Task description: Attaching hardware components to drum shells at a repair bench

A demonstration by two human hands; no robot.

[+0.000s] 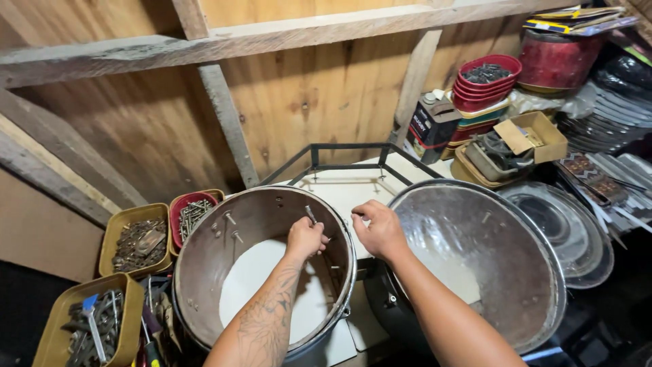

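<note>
A brown drum shell [204, 234] with a metal rim stands open-side-up in front of me, bolts sticking through its inner wall. My left hand [305, 238] reaches inside it and grips a small metal bolt or rod [311, 214] against the far right wall. My right hand [379, 228] rests closed on the shell's outer rim at the same spot, fingers pinched on the hardware there. A second, larger shell [536, 272] with a shiny metallic interior lies tilted just to the right.
Yellow trays of screws and bolts [139, 238] and tools [95, 326] sit at the left, with a red bowl of screws [190, 214]. Stacked red bowls [485, 81], boxes, a red drum and metal hoops [577, 231] crowd the right. A black metal frame [346, 156] stands behind.
</note>
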